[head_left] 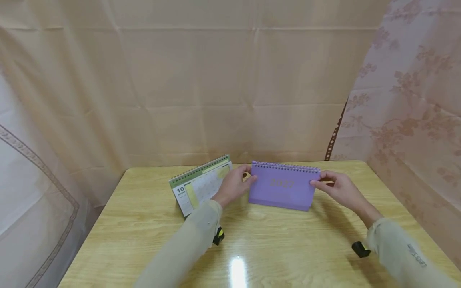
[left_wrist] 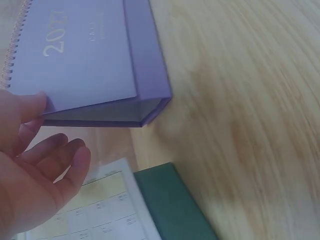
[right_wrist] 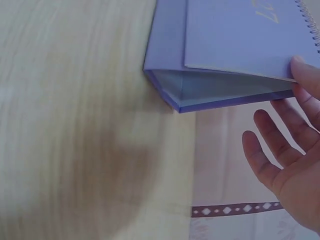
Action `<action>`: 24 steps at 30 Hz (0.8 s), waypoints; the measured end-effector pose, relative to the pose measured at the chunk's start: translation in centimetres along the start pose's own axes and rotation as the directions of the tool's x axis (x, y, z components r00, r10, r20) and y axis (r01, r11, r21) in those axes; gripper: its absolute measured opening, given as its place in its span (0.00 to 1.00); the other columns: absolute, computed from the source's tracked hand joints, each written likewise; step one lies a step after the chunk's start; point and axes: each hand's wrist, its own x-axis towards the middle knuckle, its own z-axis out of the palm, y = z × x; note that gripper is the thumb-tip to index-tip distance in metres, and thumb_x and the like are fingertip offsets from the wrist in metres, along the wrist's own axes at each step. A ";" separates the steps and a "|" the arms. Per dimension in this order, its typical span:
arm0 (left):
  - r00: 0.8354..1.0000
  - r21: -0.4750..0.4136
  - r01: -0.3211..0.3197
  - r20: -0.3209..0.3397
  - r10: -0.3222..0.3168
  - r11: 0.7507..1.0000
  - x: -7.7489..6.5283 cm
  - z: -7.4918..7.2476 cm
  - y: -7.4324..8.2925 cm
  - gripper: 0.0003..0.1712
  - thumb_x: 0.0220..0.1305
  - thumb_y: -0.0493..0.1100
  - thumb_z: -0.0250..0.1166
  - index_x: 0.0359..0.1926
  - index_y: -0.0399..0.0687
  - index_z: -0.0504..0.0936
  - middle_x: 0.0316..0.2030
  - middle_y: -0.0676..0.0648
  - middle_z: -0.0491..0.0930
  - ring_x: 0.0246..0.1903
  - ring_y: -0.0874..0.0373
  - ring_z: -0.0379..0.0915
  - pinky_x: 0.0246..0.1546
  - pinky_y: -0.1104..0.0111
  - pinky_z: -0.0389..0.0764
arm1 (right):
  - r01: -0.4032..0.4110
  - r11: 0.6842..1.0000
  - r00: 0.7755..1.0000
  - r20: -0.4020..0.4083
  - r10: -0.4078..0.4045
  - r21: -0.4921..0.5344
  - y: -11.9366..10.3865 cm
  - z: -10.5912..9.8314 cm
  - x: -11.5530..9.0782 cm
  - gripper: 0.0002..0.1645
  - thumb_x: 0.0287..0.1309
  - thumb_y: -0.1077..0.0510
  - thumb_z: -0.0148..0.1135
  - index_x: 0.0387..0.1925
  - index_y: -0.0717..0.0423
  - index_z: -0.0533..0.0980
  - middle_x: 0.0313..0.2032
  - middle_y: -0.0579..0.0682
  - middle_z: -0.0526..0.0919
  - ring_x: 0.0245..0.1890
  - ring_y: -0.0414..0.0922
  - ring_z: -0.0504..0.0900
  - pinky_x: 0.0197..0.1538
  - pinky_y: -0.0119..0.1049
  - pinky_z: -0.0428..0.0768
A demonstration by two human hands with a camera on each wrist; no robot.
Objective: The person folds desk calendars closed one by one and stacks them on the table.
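Purple calendar (head_left: 279,194) is between left hand (head_left: 235,183) and right hand (head_left: 340,189), its long axis running across, and each hand pinches the side nearest to it.

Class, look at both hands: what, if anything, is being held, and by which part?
The purple calendar, by the upper parts of its two side edges: the left hand pinches one side, the right hand the other.

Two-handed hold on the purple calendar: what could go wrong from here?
The purple calendar, pinched near its side edges by the left hand and the right hand, could slip if either grip loosens. The green-topped calendar stands close by the left hand, which might knock it.
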 end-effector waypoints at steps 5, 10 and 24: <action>1.000 0.006 -0.016 0.008 0.016 1.000 -0.1 -0.9 0.4 0.09 0.71 0.45 0.66 0.44 0.44 0.81 0.54 0.45 0.83 0.57 0.45 0.78 0.58 0.55 0.77 | -0.020 0.999 1.000 0.018 0.020 -0.031 -1.2 -1.2 0.3 0.20 0.68 0.45 0.65 0.40 0.59 0.79 0.42 0.56 0.84 0.46 0.57 0.86 0.46 0.43 0.85; 1.000 -0.038 -0.001 0.000 0.001 0.999 -0.8 -2.4 1.3 0.09 0.68 0.46 0.69 0.42 0.47 0.81 0.54 0.46 0.83 0.57 0.46 0.79 0.57 0.56 0.78 | -0.038 0.999 0.999 0.020 0.038 -0.024 -2.5 -1.8 0.3 0.21 0.68 0.43 0.65 0.41 0.58 0.80 0.42 0.54 0.86 0.46 0.53 0.86 0.45 0.41 0.83; 0.992 -0.295 0.067 0.121 -0.032 0.953 -5.7 -7.1 1.4 0.10 0.65 0.48 0.72 0.41 0.49 0.83 0.45 0.51 0.84 0.49 0.54 0.81 0.54 0.60 0.80 | -0.159 0.975 0.980 0.142 0.137 0.156 -7.2 -0.3 -2.2 0.23 0.67 0.45 0.67 0.45 0.62 0.78 0.40 0.51 0.85 0.43 0.44 0.83 0.47 0.36 0.81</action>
